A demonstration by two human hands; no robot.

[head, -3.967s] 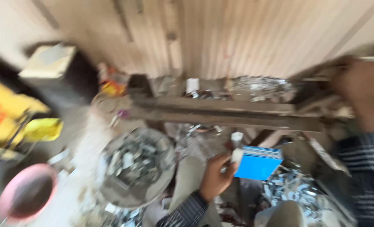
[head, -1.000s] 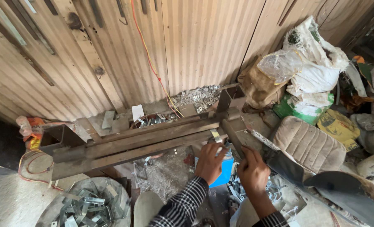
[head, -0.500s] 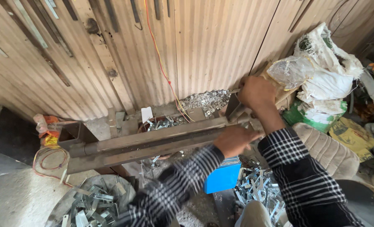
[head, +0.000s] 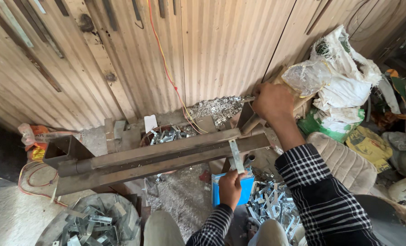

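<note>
Gripping a thin flat silvery metal strip [head: 235,156] upright, the left hand [head: 230,188] holds it against the front face of the long rusty brown steel bending frame [head: 157,158], just above a blue rectangular box [head: 246,187]. The right hand [head: 273,101] is clenched around the frame's brown lever handle [head: 250,124] at its far right end, beside the stuffed white plastic sacks [head: 337,84]. Loose silvery metal clips [head: 270,206] lie heaped on the floor below the box, more fill the round grey basin [head: 93,222] at lower left, and a corrugated metal wall [head: 221,45] stands behind.
</note>
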